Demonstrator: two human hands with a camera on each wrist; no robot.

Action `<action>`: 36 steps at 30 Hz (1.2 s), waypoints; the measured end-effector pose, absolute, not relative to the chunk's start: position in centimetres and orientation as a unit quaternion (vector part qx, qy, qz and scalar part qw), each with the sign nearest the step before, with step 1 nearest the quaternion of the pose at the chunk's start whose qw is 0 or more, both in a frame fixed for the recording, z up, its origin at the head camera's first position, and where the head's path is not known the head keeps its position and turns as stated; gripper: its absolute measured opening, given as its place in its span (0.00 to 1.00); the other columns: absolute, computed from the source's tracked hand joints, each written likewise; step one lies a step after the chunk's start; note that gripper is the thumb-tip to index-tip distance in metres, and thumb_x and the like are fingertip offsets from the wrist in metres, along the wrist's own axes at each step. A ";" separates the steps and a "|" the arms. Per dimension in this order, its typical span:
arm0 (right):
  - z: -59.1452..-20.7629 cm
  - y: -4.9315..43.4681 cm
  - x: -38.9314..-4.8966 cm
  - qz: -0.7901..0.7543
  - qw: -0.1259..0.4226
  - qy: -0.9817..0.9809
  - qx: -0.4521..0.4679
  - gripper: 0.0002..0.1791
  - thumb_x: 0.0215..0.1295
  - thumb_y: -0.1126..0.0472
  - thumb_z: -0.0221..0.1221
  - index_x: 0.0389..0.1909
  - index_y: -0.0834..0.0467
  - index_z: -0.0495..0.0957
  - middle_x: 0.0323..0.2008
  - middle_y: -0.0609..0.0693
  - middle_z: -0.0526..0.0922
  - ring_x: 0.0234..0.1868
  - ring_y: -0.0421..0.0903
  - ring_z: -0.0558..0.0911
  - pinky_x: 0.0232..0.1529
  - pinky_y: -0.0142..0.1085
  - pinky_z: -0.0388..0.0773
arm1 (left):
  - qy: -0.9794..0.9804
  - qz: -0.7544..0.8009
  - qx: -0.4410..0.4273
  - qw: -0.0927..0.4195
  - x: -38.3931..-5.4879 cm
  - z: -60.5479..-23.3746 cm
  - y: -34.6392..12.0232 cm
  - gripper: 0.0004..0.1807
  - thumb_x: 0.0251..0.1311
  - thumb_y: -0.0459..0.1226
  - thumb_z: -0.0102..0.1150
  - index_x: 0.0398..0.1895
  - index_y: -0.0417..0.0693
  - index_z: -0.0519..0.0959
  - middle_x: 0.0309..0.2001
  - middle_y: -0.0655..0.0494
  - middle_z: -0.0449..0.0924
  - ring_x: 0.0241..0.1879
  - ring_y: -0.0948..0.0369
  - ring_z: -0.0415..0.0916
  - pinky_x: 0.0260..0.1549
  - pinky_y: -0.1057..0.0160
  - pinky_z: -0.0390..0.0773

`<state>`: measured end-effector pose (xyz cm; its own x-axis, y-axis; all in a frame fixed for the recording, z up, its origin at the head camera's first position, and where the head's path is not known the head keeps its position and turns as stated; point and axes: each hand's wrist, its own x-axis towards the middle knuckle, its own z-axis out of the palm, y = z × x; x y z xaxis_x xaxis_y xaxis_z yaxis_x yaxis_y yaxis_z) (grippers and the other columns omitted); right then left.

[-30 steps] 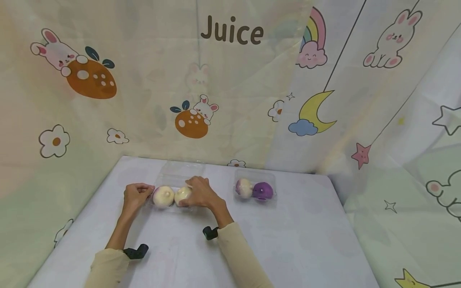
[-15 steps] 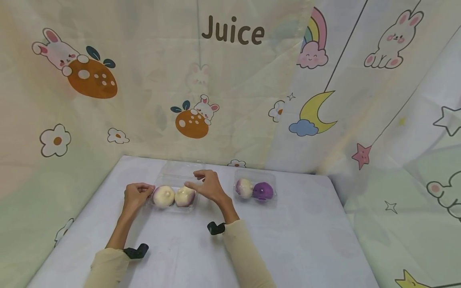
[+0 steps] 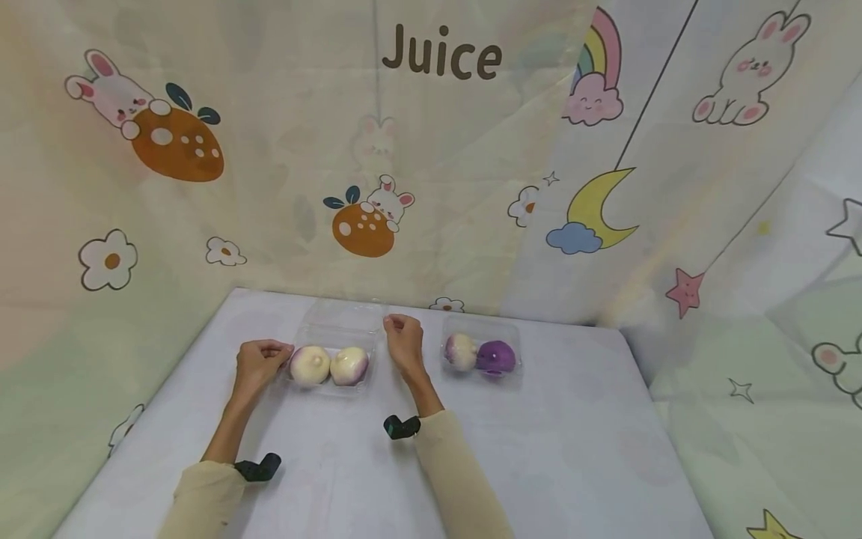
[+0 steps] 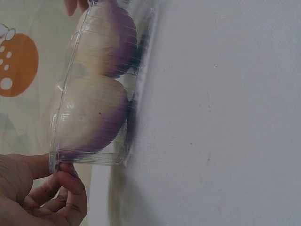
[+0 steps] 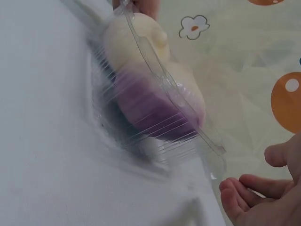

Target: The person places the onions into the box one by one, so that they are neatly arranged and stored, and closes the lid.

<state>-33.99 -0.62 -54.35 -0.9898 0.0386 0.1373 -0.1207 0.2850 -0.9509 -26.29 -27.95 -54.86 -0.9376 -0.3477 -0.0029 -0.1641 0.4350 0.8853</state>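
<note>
A clear plastic clamshell box [image 3: 333, 390] lies with its lid [image 3: 340, 314] folded back. Inside sit two turnips side by side, the left turnip [image 3: 310, 366] and the right turnip [image 3: 350, 365], both cream-white shading to purple. My left hand [image 3: 259, 364] pinches the box's left rim between thumb and fingers, as the left wrist view shows up close. Just right of the lid is my right hand [image 3: 405, 343]. In the right wrist view its thumb and bent fingers stand apart with nothing between them, close to the box's rim.
To the right stands a second clear box [image 3: 480, 326], holding a pale turnip [image 3: 461, 352] and a deep purple one. Both boxes are on a white-covered table [image 3: 552, 442], with a printed curtain [image 3: 458, 187] behind its far edge.
My right hand has let go of the right turnip, leaving it in the box, and has moved up and right beside the lid. The left hand keeps its pinch on the rim.
</note>
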 end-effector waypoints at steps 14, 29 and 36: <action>-55.3 -1.3 -34.6 0.760 -0.059 -0.644 -0.068 0.19 0.76 0.71 0.56 0.61 0.79 0.79 0.50 0.69 0.89 0.44 0.42 0.88 0.50 0.29 0.87 | -0.841 -0.512 0.154 0.086 -26.1 -54.9 -27.9 0.15 0.72 0.33 0.69 0.48 0.24 0.87 0.29 0.53 0.89 0.26 0.72 0.79 0.27 0.74 0.80; -54.2 -0.7 -34.7 0.791 -0.086 -0.605 -0.040 0.24 0.83 0.68 0.53 0.72 0.78 0.71 0.66 0.75 0.80 0.67 0.61 0.84 0.76 0.51 0.75 | -0.844 -0.505 0.157 0.090 -26.4 -54.7 -27.9 0.13 0.72 0.32 0.68 0.47 0.24 0.87 0.27 0.53 0.88 0.25 0.70 0.78 0.25 0.74 0.79; -53.7 -0.7 -34.9 0.784 -0.083 -0.615 -0.017 0.23 0.86 0.65 0.52 0.74 0.72 0.72 0.69 0.73 0.79 0.68 0.58 0.84 0.75 0.46 0.77 | -0.842 -0.506 0.161 0.090 -26.4 -54.7 -27.8 0.13 0.72 0.32 0.68 0.47 0.24 0.87 0.27 0.55 0.88 0.24 0.71 0.78 0.24 0.73 0.78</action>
<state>-34.88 -0.70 -53.68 -0.9856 -0.1100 -0.1282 0.1507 -0.2298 -0.9615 -26.41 -27.85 -54.67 -0.9318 -0.3626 -0.0121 -0.1810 0.4356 0.8817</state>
